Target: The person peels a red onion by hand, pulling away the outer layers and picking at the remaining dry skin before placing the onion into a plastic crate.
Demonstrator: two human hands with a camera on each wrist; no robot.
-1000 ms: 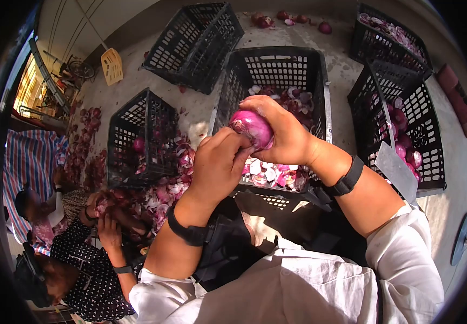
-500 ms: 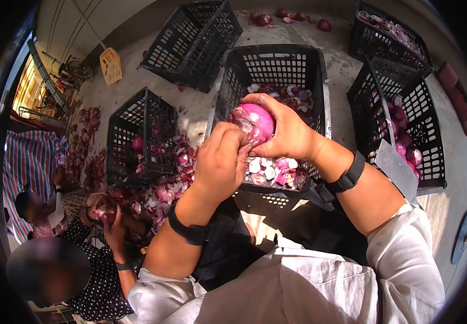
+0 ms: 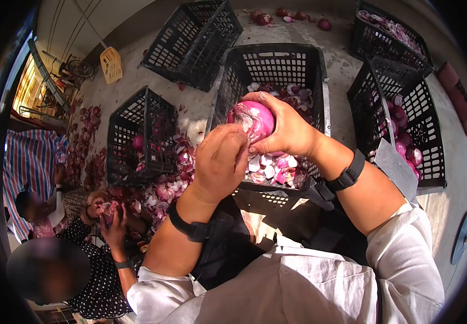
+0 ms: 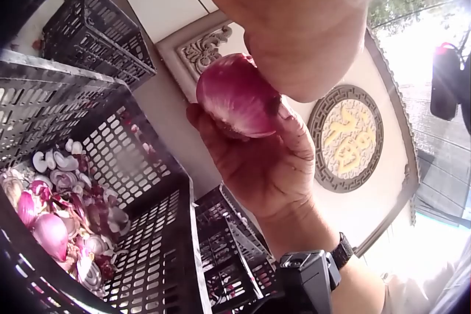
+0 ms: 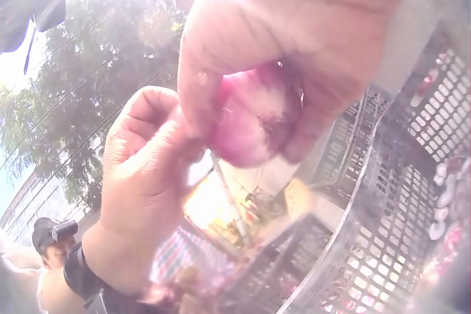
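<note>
A purple onion (image 3: 255,120) is gripped from the side by my right hand (image 3: 293,129), above the crate (image 3: 326,102) in front of me. My left hand (image 3: 220,162) has curled fingers and pinches at the onion's near left edge; what lies between the fingertips is hidden. In the left wrist view the onion (image 4: 239,97) shows glossy skin between my left hand (image 4: 294,23) and the right palm (image 4: 261,174). The right wrist view shows its root end on the onion (image 5: 257,115), with my left thumb and forefinger pressed together beside it.
Onion peels (image 3: 271,170) lie in the crate. Black crates stand left (image 3: 141,135), behind (image 3: 193,46) and right, the right one holding onions (image 3: 401,135). A metal sheet (image 3: 396,170) leans there. Another person (image 3: 96,275) handles an onion at lower left, beside heaped peels.
The onion has turned in my right hand, showing more of a pale, streaked patch. My left hand has shifted slightly along its edge. The other person's hands have moved.
</note>
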